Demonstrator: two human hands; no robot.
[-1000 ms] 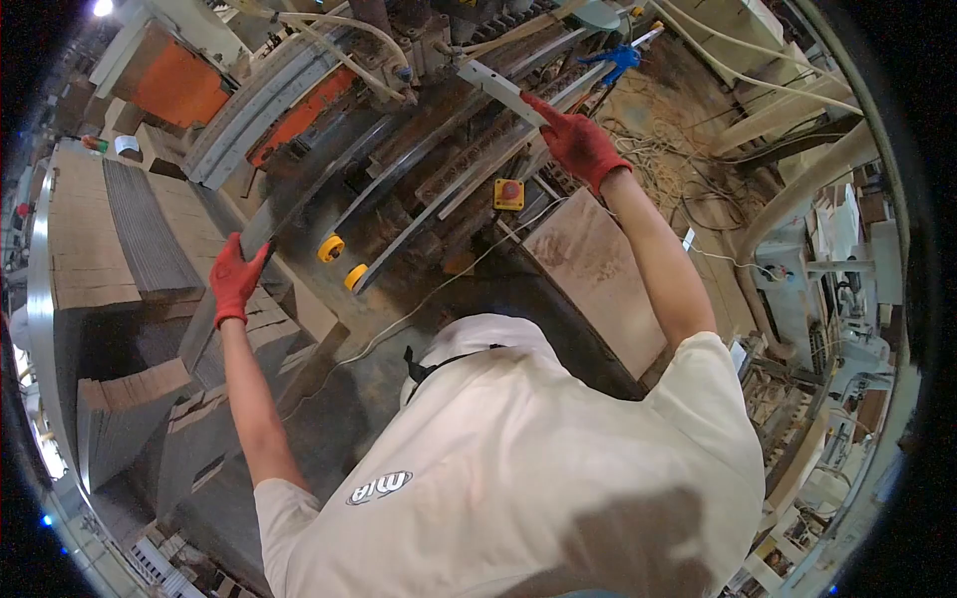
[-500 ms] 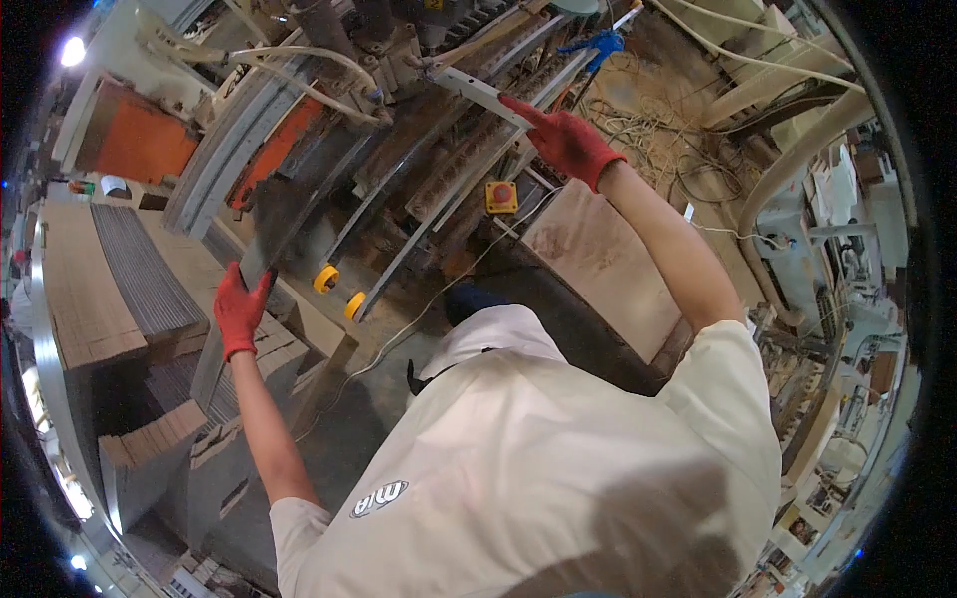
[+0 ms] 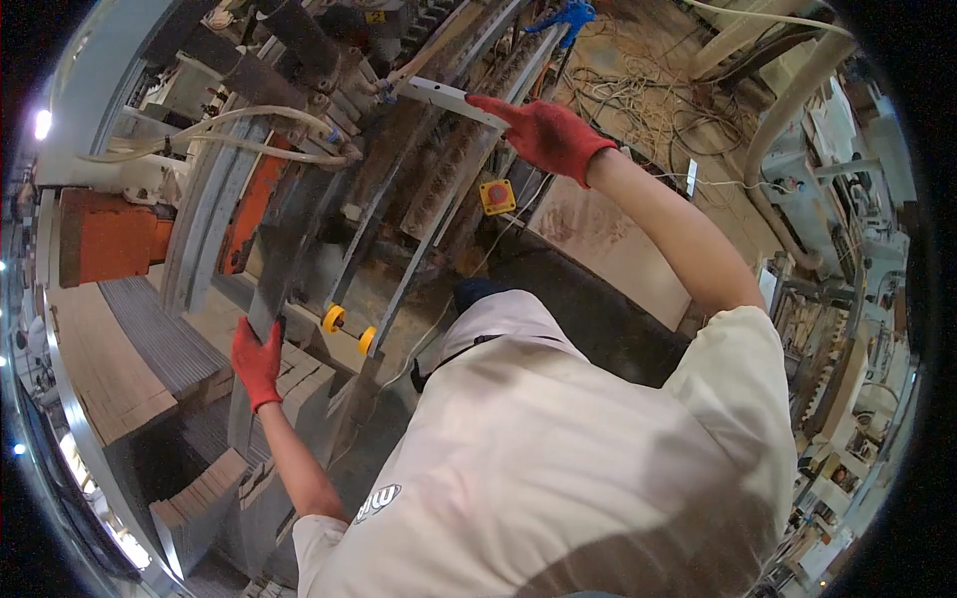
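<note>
My left hand [image 3: 259, 361], in a red glove, is closed on a long, thin grey board [image 3: 271, 289] standing on edge, thumb and fingers on either side of it. The board slants up toward the machine's rails. My right hand [image 3: 553, 138], also red-gloved, rests at the near end of a pale metal bar [image 3: 449, 100]. Its index finger lies stretched along the bar while the other fingers look curled at the bar's end; their undersides are hidden. Two yellow rollers [image 3: 351, 329] sit at the rail ends between my hands.
Stacks of thin panels [image 3: 110, 354] stand at the left. A yellow box with a red button [image 3: 496, 197] sits beside the rails. Right of it lies a brown board [image 3: 608, 244]. Tangled cords [image 3: 658, 110] cover the floor beyond, near a blue clamp-like part [image 3: 570, 18].
The whole view has shifted a little, so the rails and stacks sit differently in it. Both hands keep about the same place on the board and the bar.
</note>
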